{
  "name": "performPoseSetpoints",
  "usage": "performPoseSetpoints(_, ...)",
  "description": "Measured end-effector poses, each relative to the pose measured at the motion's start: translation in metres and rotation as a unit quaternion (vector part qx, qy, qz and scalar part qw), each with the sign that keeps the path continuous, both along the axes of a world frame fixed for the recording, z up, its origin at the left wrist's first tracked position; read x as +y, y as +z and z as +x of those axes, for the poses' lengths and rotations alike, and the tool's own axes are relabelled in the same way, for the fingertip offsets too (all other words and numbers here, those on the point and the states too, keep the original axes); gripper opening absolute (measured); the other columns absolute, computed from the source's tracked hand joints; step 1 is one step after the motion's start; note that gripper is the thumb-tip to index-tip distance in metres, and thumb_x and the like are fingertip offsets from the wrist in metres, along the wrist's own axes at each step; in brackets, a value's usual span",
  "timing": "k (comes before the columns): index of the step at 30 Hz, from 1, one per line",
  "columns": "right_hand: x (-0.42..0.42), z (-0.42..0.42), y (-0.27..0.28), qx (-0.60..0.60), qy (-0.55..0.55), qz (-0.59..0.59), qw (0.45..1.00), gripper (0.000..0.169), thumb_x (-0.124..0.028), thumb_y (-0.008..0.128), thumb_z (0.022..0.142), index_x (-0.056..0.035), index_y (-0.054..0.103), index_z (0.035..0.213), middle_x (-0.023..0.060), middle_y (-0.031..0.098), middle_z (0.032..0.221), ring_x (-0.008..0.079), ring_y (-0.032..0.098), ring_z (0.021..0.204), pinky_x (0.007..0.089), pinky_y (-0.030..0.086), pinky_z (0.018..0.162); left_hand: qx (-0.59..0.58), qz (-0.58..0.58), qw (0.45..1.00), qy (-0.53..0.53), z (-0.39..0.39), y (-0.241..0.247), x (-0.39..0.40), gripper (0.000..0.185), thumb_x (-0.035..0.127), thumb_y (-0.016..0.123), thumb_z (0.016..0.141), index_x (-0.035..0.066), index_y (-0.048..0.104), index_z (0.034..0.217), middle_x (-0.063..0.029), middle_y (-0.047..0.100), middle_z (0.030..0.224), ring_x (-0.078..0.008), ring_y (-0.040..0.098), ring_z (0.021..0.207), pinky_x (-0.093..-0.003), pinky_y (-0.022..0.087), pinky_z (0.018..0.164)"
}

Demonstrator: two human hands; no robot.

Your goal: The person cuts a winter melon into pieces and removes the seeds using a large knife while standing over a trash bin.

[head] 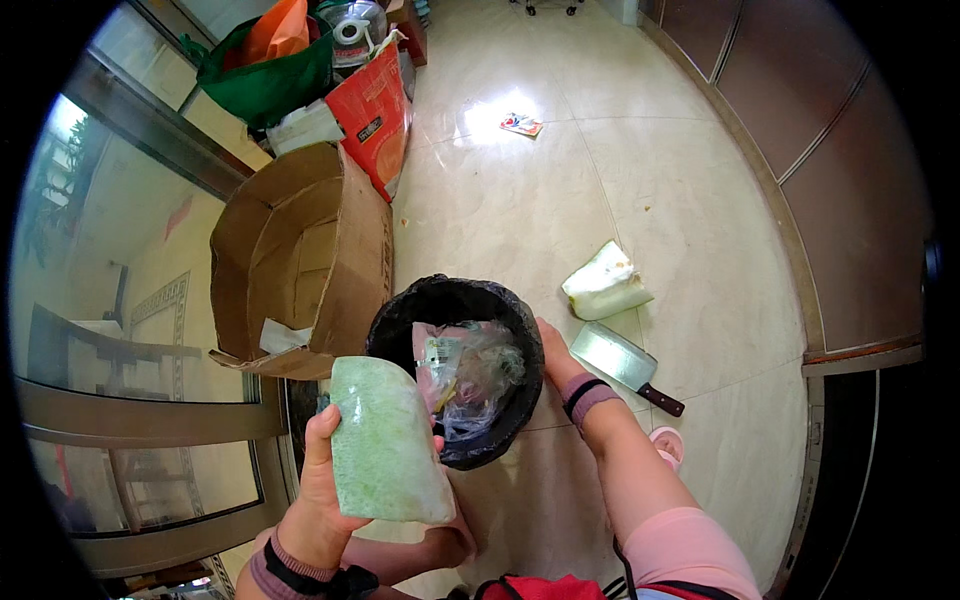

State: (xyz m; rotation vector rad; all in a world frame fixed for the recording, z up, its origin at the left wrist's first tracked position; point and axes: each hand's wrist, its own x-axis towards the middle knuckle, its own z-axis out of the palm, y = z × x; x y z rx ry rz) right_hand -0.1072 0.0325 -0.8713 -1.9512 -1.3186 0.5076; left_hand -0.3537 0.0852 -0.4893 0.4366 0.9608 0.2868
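My left hand (322, 480) holds a large peeled piece of pale green winter melon (390, 442) at the left of the bin's near rim. My right hand (553, 346) is at the right side of a round bin lined with a black bag (529, 390); the bin hides its fingers, so its grip cannot be told. Crumpled clear and pink plastic packaging (480, 367) lies inside the bin. Another piece of melon (606, 285) rests on the tiled floor beyond my right hand. Just nearer lies a cleaver (616, 356) with a dark handle, its blade flat on the floor.
An open cardboard box (360, 247) stands left of the bin. Behind it are a red carton (375, 112) and a green bag (262, 82). A glass door (142, 300) is at the left, brown cabinets (847, 202) at the right. A small packet (521, 125) lies farther off.
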Motion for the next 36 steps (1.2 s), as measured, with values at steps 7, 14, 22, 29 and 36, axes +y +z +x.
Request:
performPoseSetpoints(7, -0.002, -0.003, -0.006, -0.055, 0.016, -0.059, 0.997, 0.02, -0.02, 0.052, 0.088, -0.0045, 0.064, 0.092, 0.0192, 0.064, 0.087, 0.0396, 0.062, 0.085, 0.0491, 0.053, 0.076, -0.004, -0.016, 1.0, -0.008, -0.003, -0.005, 0.016, 0.083, 0.062, 0.066, 0.077, 0.007, 0.05, 0.137, -0.0239, 0.062, 0.122, -0.0423, 0.063, 0.107, -0.0573, 0.052, 0.094)
performPoseSetpoints(14, -0.01, -0.002, -0.02, -0.156, 0.018, -0.161, 0.974, 0.021, -0.021, 0.053, 0.088, -0.0054, 0.067, 0.086, 0.0179, 0.066, 0.084, 0.0367, 0.067, 0.082, 0.0469, 0.055, 0.07, -0.025, -0.035, 0.999, -0.02, -0.011, -0.012, 0.02, 0.078, 0.056, 0.068, 0.079, 0.008, 0.05, 0.136, -0.0208, 0.062, 0.122, -0.0409, 0.063, 0.108, -0.0565, 0.052, 0.094)
performPoseSetpoints(22, -0.006, 0.042, 0.026, 0.032, -0.248, -0.048, 0.967, 0.012, -0.013, 0.066, 0.074, -0.0035, 0.061, 0.078, 0.0188, 0.065, 0.08, 0.0391, 0.064, 0.073, 0.0486, 0.05, 0.064, 0.005, -0.014, 1.0, -0.028, -0.011, -0.016, 0.018, 0.079, 0.058, 0.066, 0.079, 0.006, 0.05, 0.136, -0.021, 0.062, 0.122, -0.0407, 0.063, 0.108, -0.0552, 0.051, 0.096)
performPoseSetpoints(29, -0.013, 0.006, 0.246, 0.153, -0.049, 0.244, 0.956, 0.012, 0.006, 0.059, 0.078, -0.0004, 0.065, 0.086, 0.0065, 0.066, 0.086, 0.0124, 0.061, 0.073, 0.0255, 0.049, 0.066, -0.006, -0.007, 0.999, -0.05, -0.002, -0.018, 0.013, 0.071, 0.052, 0.066, 0.082, 0.011, 0.05, 0.137, -0.0135, 0.062, 0.123, -0.0361, 0.064, 0.105, -0.0514, 0.053, 0.092)
performPoseSetpoints(36, -0.053, 0.038, 0.196, 0.238, -0.217, 0.187, 0.928, 0.011, -0.003, 0.062, 0.084, -0.0012, 0.071, 0.091, 0.0124, 0.072, 0.087, 0.0219, 0.068, 0.076, 0.0326, 0.053, 0.069, -0.006, 0.004, 0.998, -0.068, -0.005, -0.025, 0.007, 0.068, 0.054, 0.062, 0.084, 0.008, 0.053, 0.133, -0.016, 0.064, 0.12, -0.0366, 0.064, 0.106, -0.053, 0.051, 0.095)
